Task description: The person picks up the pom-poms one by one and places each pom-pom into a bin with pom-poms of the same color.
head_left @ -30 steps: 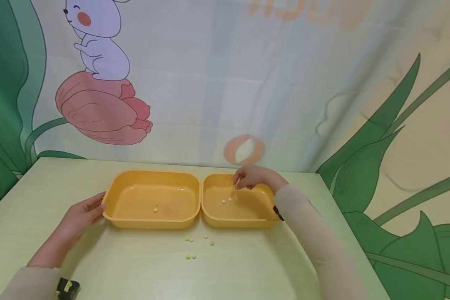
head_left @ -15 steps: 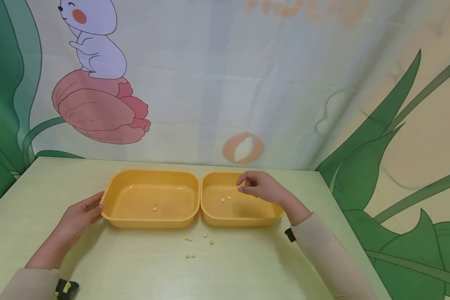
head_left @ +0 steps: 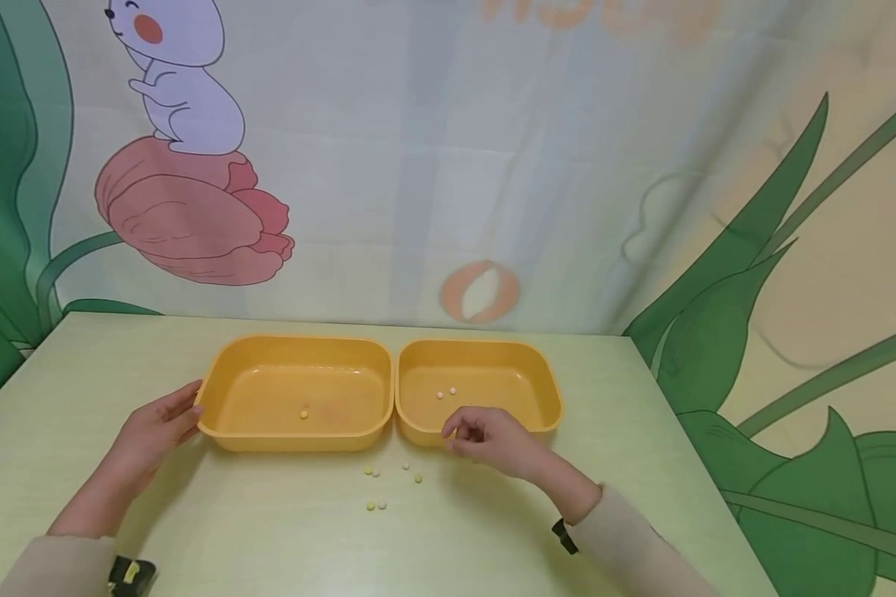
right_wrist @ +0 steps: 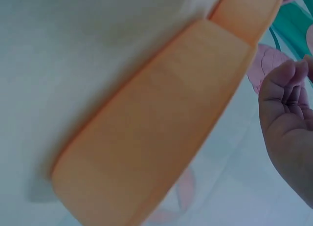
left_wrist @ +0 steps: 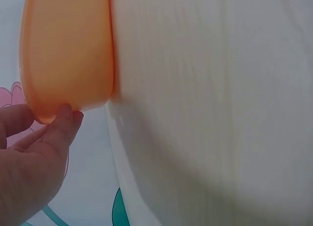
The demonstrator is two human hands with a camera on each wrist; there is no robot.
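Note:
With thumb and fingers, my left hand (head_left: pixel 145 435) pinches the left rim of the larger yellow tray (head_left: pixel 294 443); the left wrist view shows the fingers on the tray's end wall (left_wrist: pixel 68 50). Inside this tray lies one small yellow bead-like ball (head_left: pixel 303 414). My right hand (head_left: pixel 492 441) hangs over the front edge of the smaller yellow tray (head_left: pixel 518 385), fingers loosely curled, with nothing visible between them. Two small white balls (head_left: pixel 452 390) rest in that tray. On the table in front are several more, some yellow-green (head_left: pixel 370 505), some white (head_left: pixel 382 505).
Both trays stand side by side, touching, near the back of the pale table (head_left: pixel 283 531). Behind the table hangs a printed cloth (head_left: pixel 358 166) with a rabbit and flower. Black straps (head_left: pixel 565 537) are worn at the wrists.
My right hand has come out from over the smaller tray, moving back toward me to its front edge. The left hand keeps its hold on the larger tray. The view has shifted slightly.

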